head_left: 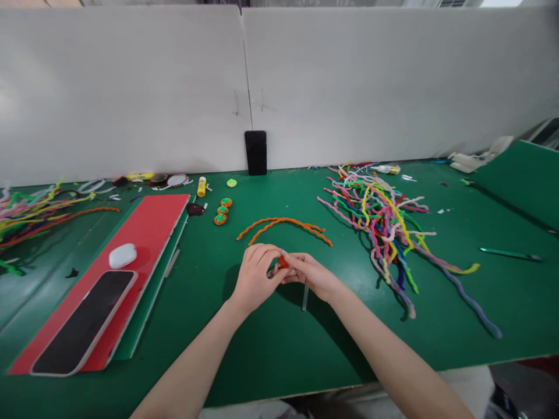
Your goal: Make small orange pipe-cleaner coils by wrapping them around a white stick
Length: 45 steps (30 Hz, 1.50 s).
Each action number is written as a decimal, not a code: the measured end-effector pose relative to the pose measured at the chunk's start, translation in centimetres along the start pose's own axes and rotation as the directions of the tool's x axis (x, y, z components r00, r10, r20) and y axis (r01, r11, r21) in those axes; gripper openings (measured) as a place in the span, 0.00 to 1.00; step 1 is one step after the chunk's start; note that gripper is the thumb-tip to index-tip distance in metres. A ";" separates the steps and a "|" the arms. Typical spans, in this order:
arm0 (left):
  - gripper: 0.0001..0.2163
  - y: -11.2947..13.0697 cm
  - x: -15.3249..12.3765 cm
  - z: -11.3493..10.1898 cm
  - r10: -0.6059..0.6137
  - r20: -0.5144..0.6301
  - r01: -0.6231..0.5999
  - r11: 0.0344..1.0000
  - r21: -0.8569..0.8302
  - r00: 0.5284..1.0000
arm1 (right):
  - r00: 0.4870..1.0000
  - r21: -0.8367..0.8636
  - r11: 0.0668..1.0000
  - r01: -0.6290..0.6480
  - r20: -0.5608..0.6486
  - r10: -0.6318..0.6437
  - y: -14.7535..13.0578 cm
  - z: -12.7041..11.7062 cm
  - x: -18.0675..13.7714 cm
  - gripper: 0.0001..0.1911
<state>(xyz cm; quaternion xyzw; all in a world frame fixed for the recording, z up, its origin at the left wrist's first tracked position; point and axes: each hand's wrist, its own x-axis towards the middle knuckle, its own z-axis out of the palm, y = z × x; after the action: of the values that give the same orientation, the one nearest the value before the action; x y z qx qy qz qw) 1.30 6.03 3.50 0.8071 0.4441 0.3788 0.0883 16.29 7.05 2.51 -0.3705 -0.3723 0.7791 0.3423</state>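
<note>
My left hand (pixel 257 273) and my right hand (pixel 311 273) meet over the middle of the green table (pixel 271 343). Both have their fingers pinched together on a small orange pipe-cleaner piece (pixel 283 262) held between them. A thin pale stick (pixel 305 298) pokes down below my right hand. Two long orange pipe cleaners (pixel 283 224) lie curved on the table just beyond my hands. Three small orange-and-green balls (pixel 222 210) sit further back to the left.
A pile of coloured pipe cleaners (pixel 384 221) lies at the right, another (pixel 30 212) at the far left. A red board (pixel 131 256) holds a phone (pixel 85 323) and a white earbud case (pixel 123 255). A yellow glue bottle (pixel 201 186), black phone (pixel 255 152) and green pen (pixel 509 254) lie about.
</note>
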 end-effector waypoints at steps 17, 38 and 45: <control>0.16 -0.4 0.0 0.4 -0.062 0.082 0.058 0.997 0.051 0.995 | 0.995 -0.005 0.997 0.081 -0.062 -0.081 0.2 0.4 0.0 0.17; 0.06 -0.6 0.1 0.5 -0.104 0.050 0.107 0.992 -0.070 0.993 | 0.999 0.060 0.997 0.045 -0.031 -0.043 0.3 0.9 -0.1 0.19; 0.03 -1.1 -0.1 0.6 -0.128 0.053 0.129 0.991 -0.024 0.990 | 0.998 0.190 0.980 -0.063 0.004 0.064 0.4 0.4 0.3 0.22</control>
<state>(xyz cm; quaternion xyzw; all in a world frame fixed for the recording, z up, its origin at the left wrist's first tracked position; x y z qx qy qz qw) 0.97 6.72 2.55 0.7849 0.4877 0.3576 0.1349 15.66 6.97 2.25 -0.3488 -0.2839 0.8211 0.3515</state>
